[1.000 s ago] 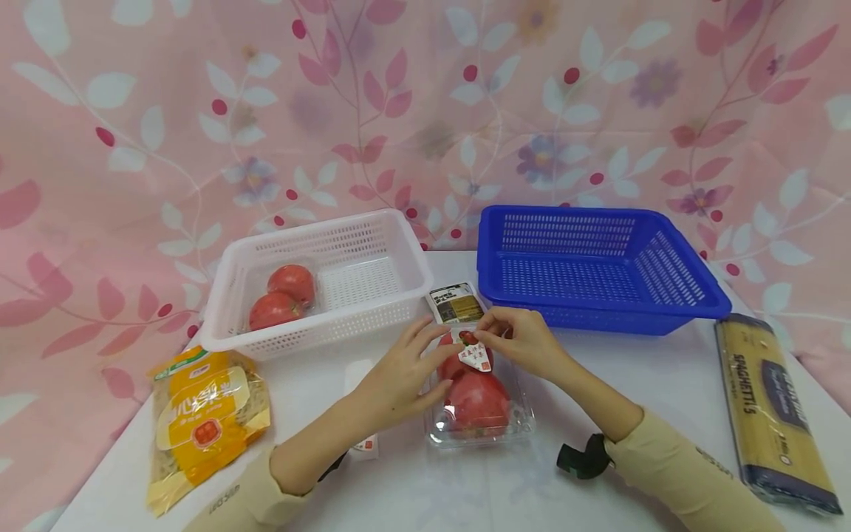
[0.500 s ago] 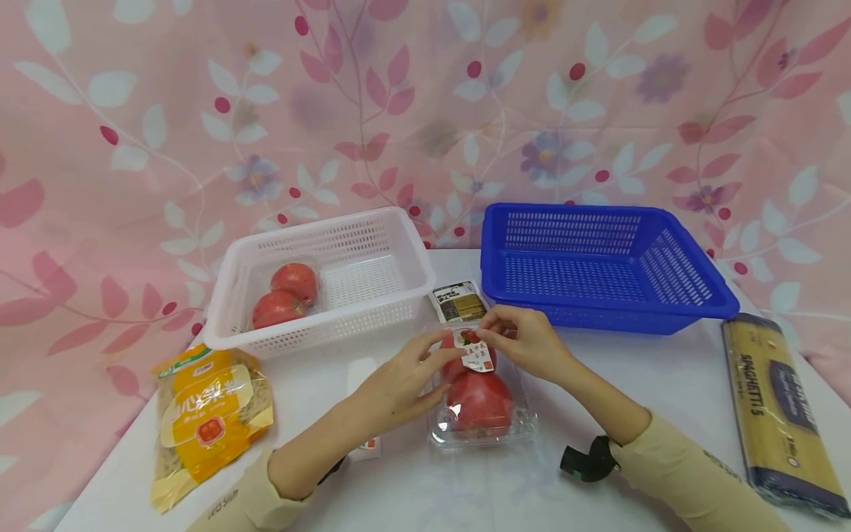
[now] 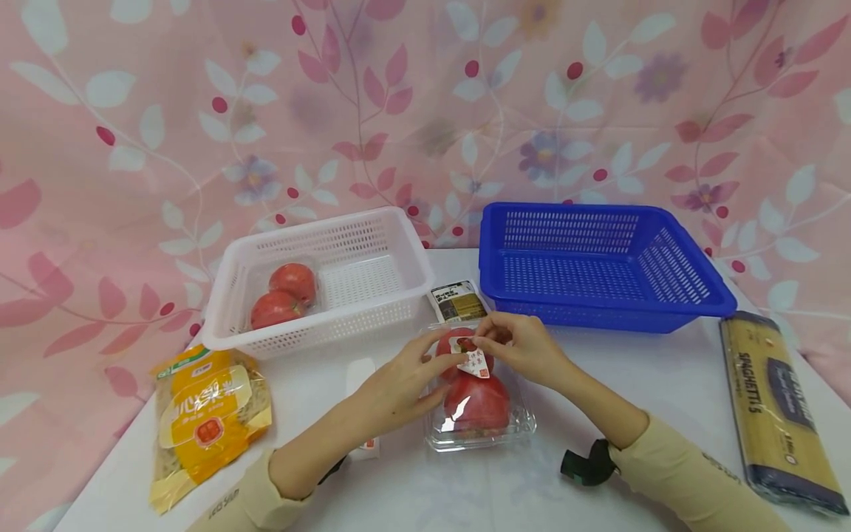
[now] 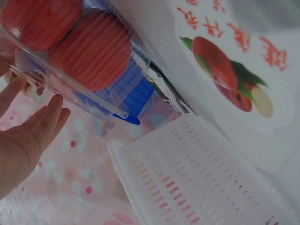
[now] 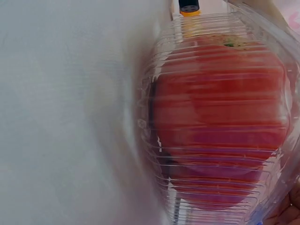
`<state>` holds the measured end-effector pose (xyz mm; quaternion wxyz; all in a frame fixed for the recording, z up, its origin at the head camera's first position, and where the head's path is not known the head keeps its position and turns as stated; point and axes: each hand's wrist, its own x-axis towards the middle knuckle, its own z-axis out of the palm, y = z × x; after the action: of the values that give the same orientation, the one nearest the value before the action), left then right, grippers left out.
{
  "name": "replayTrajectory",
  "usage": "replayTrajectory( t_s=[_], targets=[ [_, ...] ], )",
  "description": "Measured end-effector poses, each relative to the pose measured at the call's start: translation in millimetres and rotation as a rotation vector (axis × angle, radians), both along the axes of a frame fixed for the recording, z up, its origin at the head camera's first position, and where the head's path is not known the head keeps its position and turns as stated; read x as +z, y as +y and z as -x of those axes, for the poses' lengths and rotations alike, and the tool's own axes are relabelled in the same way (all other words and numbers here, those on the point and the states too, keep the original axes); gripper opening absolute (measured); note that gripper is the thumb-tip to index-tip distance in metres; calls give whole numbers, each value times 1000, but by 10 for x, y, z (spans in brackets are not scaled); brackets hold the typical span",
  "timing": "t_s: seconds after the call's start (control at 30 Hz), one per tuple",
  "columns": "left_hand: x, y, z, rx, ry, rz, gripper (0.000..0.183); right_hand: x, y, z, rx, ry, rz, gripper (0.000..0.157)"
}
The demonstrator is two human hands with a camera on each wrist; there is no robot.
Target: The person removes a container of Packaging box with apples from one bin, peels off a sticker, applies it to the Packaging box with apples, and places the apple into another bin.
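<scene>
Right hand (image 3: 528,350) pinches the label (image 3: 475,363) between its fingers over the tomato box (image 3: 482,443); left hand (image 3: 402,379), fingers spread, reaches over the box's edge

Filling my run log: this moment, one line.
right hand: pinches printed white paper sticker | left hand: fingers at sticker's edge | beneath sticker: clear plastic box holding two round red fruits

Four fruits (image 3: 477,405), two boxes (image 3: 480,443), two baskets (image 3: 598,316), two hands (image 3: 395,380) and at least two labels (image 3: 475,363) show. The bag (image 3: 206,410), spaghetti pack (image 3: 779,406) and packet (image 3: 457,303) number one each.
</scene>
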<state>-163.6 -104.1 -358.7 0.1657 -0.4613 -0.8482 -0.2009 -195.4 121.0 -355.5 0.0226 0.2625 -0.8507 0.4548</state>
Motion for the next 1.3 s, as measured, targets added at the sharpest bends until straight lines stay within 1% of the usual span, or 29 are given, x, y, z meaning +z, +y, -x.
replayTrajectory(
  t_s=[0.1,0.27,0.47,0.53,0.63,0.83,0.9,1.03,1.1,1.3],
  targets=[
    [-6,11,7,4,31,11,45,-4,-6,3,-4,7,-38,4],
    [-25,14,18,-2,81,42,39,-14,-4,4,-13,50,-85,5],
    [-41,30,29,-56,142,17,27,-49,4,15,-17,116,-108,9],
    [-48,38,27,-71,148,8,24,-61,8,19,-25,137,-124,9],
    [-60,45,18,-69,140,5,23,-82,16,29,-32,165,-147,10],
    [-60,46,-8,-51,77,14,23,-85,5,31,-47,216,-171,11],
    [-59,41,-23,-41,70,26,24,-82,-4,32,-55,235,-179,11],
    [-64,26,-53,-23,91,56,25,-79,-17,36,-69,273,-193,10],
    [-64,25,-66,-21,99,56,24,-82,-21,39,-71,290,-194,10],
    [-44,40,-105,-13,105,73,23,-112,-7,33,-39,349,-218,14]
  ],
)
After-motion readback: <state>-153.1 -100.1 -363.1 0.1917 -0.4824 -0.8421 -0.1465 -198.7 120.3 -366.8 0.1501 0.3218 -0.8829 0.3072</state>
